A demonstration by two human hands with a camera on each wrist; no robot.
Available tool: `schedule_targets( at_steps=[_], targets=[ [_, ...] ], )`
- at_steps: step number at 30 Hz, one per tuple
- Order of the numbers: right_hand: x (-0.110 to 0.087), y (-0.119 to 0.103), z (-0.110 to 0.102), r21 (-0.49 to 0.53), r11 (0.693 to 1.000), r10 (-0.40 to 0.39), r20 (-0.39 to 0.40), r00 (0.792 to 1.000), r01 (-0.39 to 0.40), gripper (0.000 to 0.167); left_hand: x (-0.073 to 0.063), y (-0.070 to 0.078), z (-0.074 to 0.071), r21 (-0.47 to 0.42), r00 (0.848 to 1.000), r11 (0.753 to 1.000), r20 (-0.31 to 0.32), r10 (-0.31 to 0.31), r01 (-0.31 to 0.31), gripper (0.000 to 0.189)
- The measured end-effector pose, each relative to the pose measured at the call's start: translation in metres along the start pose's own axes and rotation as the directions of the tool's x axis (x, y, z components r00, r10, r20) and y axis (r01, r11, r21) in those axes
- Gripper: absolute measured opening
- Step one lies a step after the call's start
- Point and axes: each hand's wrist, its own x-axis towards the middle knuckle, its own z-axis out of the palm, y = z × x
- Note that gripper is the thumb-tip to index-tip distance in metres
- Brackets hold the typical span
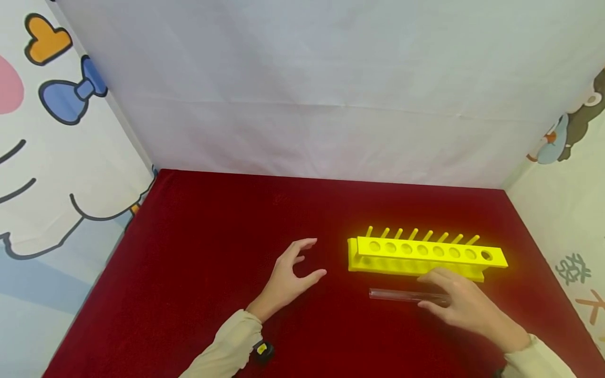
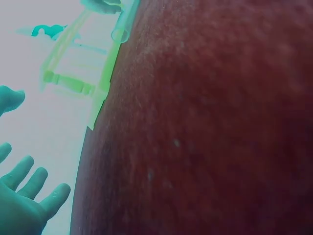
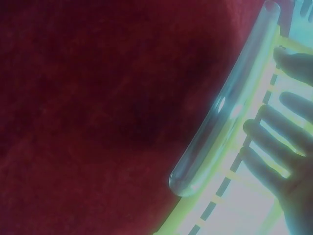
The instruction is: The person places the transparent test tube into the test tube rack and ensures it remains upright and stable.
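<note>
A clear glass test tube lies on the red cloth in front of a yellow test tube rack. My right hand hovers over the tube's right part, thumb and fingers apart, hiding its far end in the head view. The right wrist view shows the whole tube, its rounded end toward the bottom, with the fingers spread beside it. To the left of the rack, my left hand is held with thumb and fingers apart and nothing between them; its fingers also show in the left wrist view.
The rack has a row of round holes along its top and several upright pegs behind them. Red cloth covers the table. A white sheet hangs at the back, and panels with cartoon prints stand on both sides.
</note>
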Motion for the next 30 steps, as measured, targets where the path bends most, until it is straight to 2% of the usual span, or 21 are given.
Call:
schedule_targets(
  at_steps=[5,11,17,25,30],
  targets=[
    [0.002,-0.001,0.002,0.009,1.0,-0.019,0.023,1.0,0.019,0.044,0.005,0.003,0.007,-0.019,1.0,1.0,-0.009,0.013,-0.013,0.062],
    [0.006,-0.003,0.001,0.033,0.999,-0.009,0.075,0.997,0.006,0.041,0.012,0.009,0.014,-0.07,1.0,0.997,0.005,-0.017,0.018,0.063],
    [0.009,-0.006,0.0,0.076,0.997,0.012,0.17,0.985,-0.025,0.038,0.016,0.01,0.021,-0.125,1.0,0.992,0.018,-0.014,0.016,0.062],
    [0.013,-0.007,0.002,0.094,0.996,-0.011,0.212,0.977,-0.009,0.033,0.023,0.009,0.03,-0.13,1.0,0.992,0.017,-0.002,0.004,0.06],
    [0.016,-0.007,0.003,0.089,0.995,0.013,0.263,0.965,-0.038,0.028,0.03,0.012,0.037,-0.152,1.0,0.988,0.022,-0.015,0.019,0.059]
  ],
)
